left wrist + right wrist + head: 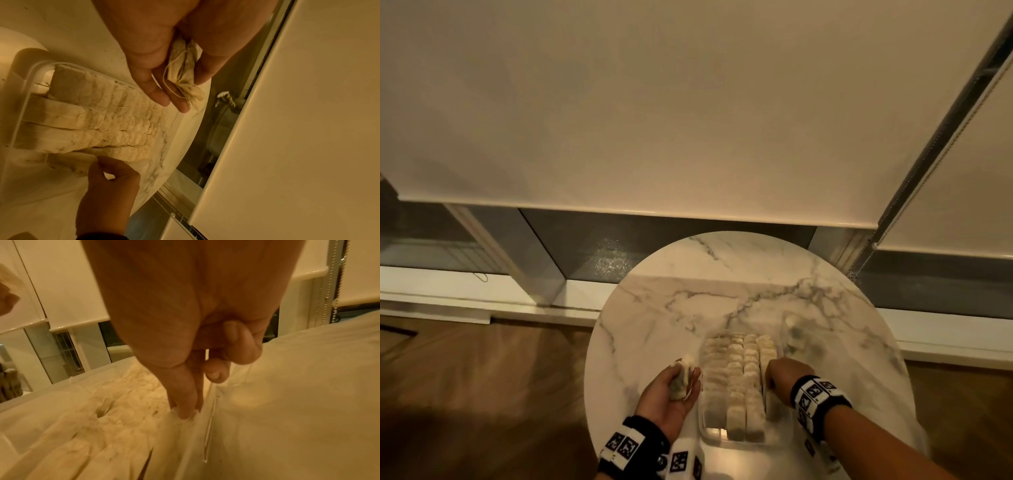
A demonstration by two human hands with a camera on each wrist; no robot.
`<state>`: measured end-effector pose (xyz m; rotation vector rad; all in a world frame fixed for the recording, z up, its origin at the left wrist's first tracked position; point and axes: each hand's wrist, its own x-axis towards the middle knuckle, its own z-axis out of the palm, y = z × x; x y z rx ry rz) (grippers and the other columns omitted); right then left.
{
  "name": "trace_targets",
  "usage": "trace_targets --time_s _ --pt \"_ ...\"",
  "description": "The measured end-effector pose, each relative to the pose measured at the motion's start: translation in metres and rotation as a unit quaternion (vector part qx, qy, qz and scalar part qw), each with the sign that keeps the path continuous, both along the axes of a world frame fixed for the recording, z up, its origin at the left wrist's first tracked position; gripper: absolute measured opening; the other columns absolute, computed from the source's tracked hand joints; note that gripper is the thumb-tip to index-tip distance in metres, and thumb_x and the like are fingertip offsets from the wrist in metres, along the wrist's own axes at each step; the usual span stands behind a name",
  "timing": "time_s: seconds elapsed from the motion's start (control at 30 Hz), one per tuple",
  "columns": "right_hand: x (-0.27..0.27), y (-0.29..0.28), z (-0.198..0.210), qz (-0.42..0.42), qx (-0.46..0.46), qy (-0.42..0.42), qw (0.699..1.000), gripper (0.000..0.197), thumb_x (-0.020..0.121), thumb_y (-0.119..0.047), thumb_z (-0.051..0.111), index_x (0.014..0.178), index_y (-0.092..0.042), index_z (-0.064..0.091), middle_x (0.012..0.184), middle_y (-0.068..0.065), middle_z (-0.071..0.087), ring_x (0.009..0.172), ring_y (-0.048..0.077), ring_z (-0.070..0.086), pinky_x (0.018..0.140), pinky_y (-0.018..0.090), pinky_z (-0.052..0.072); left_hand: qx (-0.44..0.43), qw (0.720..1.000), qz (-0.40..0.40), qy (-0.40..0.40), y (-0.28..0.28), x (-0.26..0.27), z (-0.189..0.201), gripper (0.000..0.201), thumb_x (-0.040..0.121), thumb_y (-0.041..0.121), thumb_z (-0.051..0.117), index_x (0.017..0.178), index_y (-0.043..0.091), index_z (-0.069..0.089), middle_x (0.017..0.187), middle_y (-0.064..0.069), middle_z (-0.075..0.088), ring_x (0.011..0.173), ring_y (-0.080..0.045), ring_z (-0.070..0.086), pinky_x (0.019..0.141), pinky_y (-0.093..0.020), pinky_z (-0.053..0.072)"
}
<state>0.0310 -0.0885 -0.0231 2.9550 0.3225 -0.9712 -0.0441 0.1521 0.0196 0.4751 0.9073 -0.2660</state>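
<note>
A clear plastic container (704, 430) on the round marble table (671, 308) holds several rows of upright tea bags (739, 377). My left hand (671, 390) hovers palm-up just left of the container and grips a small bunch of tea bags (185, 68) with their strings between its fingers. My right hand (784, 373) reaches into the container's right-hand row. Its thumb and forefinger (187, 412) pinch the top of one tea bag (174, 421) beside the container's clear wall (207, 426); the other fingers are curled.
A clear lid (796, 337) lies on the table right of the container. A window with lowered roller blinds (688, 102) and a bead chain (859, 260) stands just behind the table. Wooden floor (482, 377) lies to the left.
</note>
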Motion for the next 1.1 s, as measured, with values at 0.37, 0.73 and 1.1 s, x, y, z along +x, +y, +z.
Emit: trace_targets --time_s 0.37,0.73,1.1 --pt "-0.002 -0.011 0.0 0.005 0.033 -0.049 0.998 0.031 0.095 -0.026 0.047 0.123 -0.024 0.06 0.129 0.006 0.059 0.117 0.024 0.057 0.096 0.031 0.046 0.058 0.997 -0.04 0.016 -0.012 -0.006 0.001 0.015 0.092 0.015 0.058 0.105 0.013 0.065 0.083 -0.01 0.073 0.085 -0.024 0.069 0.071 -0.033 0.05" --pt "-0.048 -0.005 0.055 -0.273 0.512 0.014 0.814 0.02 0.095 -0.031 0.063 0.097 -0.014 0.074 0.083 -0.004 0.071 0.065 0.0 0.061 0.053 0.014 0.045 0.021 0.99 -0.137 -0.021 -0.052 0.005 0.013 0.023 0.093 0.009 0.056 0.111 0.0 0.065 0.1 -0.019 0.072 0.094 -0.03 0.067 0.07 -0.036 0.059" --pt "-0.061 -0.004 0.06 -0.335 0.586 -0.041 0.737 0.008 0.084 -0.01 0.076 0.079 -0.006 0.071 0.063 -0.001 0.064 0.055 0.007 0.054 0.048 0.019 0.043 0.032 0.967 -0.238 -0.081 -0.071 0.012 0.023 0.024 0.097 0.012 0.051 0.114 0.0 0.063 0.106 -0.022 0.07 0.089 -0.031 0.069 0.088 -0.044 0.052"
